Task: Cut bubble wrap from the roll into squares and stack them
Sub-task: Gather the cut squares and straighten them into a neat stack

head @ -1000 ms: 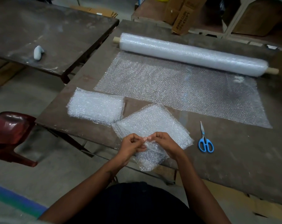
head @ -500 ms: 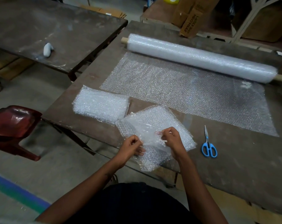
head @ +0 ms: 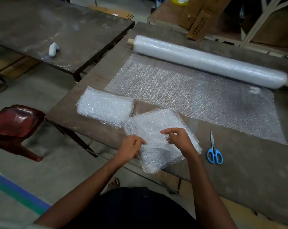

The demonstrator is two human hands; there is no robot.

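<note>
Clear bubble wrap squares, loose pile at table near edge; left hand and right hand each pinch the top sheet. Finished stack just left. Roll behind. Blue scissors right.

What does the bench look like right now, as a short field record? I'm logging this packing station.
left hand: pinches the top sheet of the loose cut pieces
right hand: pinches the same sheet, lifting it
loose cut pieces: pile at the near table edge, partly overhanging
finished stack: left of the pile, on the table
bubble wrap roll: at the far side, a length unrolled toward the person
scissors: blue-handled, lying on the table right of the hands, untouched
</note>
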